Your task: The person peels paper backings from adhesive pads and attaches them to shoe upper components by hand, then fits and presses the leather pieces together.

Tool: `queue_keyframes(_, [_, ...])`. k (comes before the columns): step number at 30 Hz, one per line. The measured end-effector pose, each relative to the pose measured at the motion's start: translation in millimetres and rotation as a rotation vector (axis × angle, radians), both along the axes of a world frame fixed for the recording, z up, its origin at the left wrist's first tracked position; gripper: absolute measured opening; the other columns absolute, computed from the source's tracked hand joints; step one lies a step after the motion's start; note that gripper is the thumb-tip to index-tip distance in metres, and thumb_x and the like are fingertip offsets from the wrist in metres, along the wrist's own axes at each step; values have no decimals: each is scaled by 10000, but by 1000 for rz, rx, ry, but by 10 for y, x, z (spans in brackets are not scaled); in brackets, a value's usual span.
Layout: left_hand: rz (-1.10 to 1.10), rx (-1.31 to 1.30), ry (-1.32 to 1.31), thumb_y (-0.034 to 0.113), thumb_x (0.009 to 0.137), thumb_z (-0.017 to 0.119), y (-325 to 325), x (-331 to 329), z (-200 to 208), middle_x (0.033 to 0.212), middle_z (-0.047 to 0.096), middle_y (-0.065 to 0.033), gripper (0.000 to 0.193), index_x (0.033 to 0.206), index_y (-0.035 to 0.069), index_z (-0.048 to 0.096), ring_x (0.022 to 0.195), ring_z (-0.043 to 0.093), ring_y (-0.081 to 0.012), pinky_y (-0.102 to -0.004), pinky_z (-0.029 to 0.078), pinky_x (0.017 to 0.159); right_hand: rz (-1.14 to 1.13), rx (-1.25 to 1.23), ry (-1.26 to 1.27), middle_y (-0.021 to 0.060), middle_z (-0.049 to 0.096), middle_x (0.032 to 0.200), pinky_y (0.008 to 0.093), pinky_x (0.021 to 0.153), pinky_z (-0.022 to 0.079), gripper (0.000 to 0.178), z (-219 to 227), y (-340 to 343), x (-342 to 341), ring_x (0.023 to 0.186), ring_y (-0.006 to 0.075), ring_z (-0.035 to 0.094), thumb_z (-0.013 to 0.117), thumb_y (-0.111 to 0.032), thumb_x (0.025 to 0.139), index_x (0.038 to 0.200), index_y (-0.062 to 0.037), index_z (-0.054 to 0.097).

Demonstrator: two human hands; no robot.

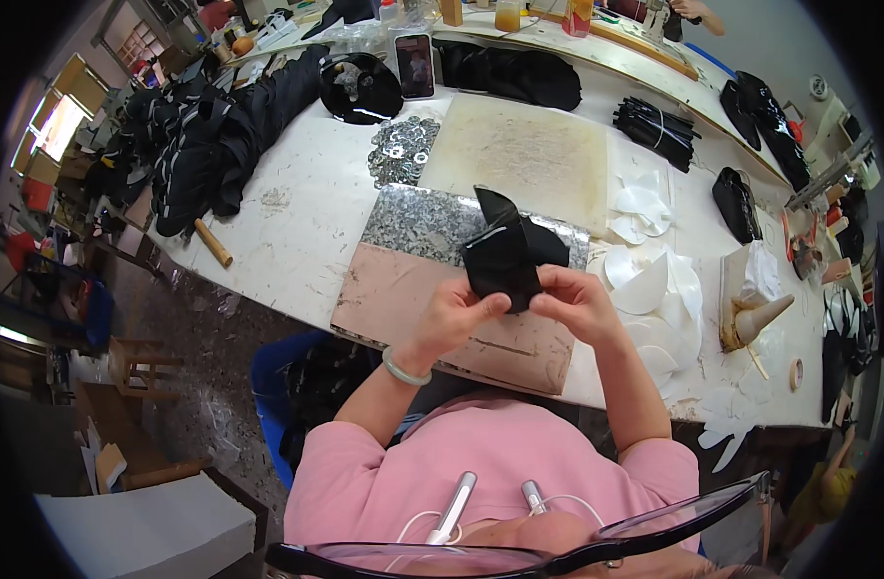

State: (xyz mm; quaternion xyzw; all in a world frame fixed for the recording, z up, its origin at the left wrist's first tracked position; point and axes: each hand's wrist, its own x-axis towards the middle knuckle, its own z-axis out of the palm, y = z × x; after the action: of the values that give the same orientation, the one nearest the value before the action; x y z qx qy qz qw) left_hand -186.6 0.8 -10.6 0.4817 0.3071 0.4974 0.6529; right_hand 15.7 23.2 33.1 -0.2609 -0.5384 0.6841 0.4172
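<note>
Along the near edge of the white worktable (288, 256), a pinkish board (389, 294) borders a speckled grey slab (413, 217). Above them, a folded black piece (498, 259), held up, glossy in places. Left hand (456, 317) pinches its lower left edge, thumb in front; right hand (579, 301) pinches the lower right. Likely light, pliable, a little slick, hardly fragile; best held by the lower edges, flaps left free.

The white worktop (283, 251) carries a yellowed board (519, 145); left of the board lie metal rings (400, 151), right of it white cut pieces (641, 210) and a tied black bundle (656, 133)
</note>
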Motion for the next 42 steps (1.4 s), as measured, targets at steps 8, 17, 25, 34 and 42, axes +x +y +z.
queue_keyframes(8, [16,11,64,74,836,705,-173,-2,-21,957,637,-7,286,1091,-2,599,822,555,-52,-203,458,709,-194,-30,-63,-48,541,799,157,599,370,108,-348,-161,-31,700,12,463,627,-108,902,928,-6,601])
queue_keyframes(17, [-25,27,-74,93,815,727,-196,31,125,950,654,-19,224,999,-8,648,845,575,-61,-216,479,731,-247,-90,62,-2,614,869,185,654,428,158,-201,-130,34,762,41,534,638,-50,882,1027,10,622])
queue_keyframes(25, [97,338,349,113,800,735,-189,-123,271,813,666,-70,164,904,-1,677,741,606,-115,-253,476,654,-11,-217,186,25,631,902,201,723,465,201,-74,-83,131,847,72,580,664,-20,848,1037,24,608])
queue_keyframes(34, [112,289,399,100,814,720,-440,-148,74,969,679,-88,244,1034,10,666,884,629,-142,-282,491,762,-37,-25,-61,38,612,1027,224,754,488,368,-98,-261,-63,916,85,574,682,-11,827,1165,30,541])
queue_keyframes(42, [-152,-321,130,-25,837,624,-525,-562,-230,1062,601,-78,523,1319,-13,422,982,596,-157,-289,504,840,64,743,-676,122,568,810,390,704,466,340,97,-341,-309,787,322,559,653,-139,802,1110,-12,584])
